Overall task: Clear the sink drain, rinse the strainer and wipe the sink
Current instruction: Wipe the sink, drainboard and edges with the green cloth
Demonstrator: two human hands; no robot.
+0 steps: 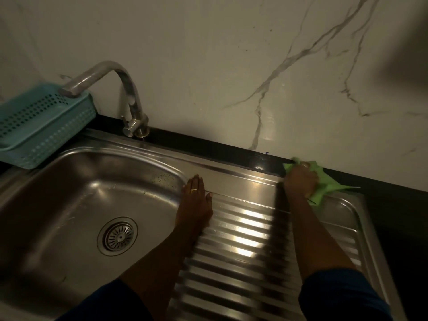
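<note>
Right hand (300, 180) is curled over a green cloth (325, 183), pressed on the sink's (231, 171) far rim beside the counter (393, 188). Left hand (195, 201) is laid flat, fingers together, between basin (81, 193) and drainboard (243, 251). The strainer (118, 236) is seated in the basin's floor.

Dim, glare on drainboard (250, 230), blurred edges

The left grip (195, 205) lies flat on the ridge between basin (69, 181) and drainboard (243, 251). Left of it and nearer, the strainer (118, 236) sits in the basin floor. Behind it to the left stands the tap (132, 96), with the basket (34, 135) farther left under the spout. The right grip (300, 181) holds a cloth (324, 184) on the drainboard's far edge, against the tabletop (231, 147) strip below the wall (231, 66).
</note>
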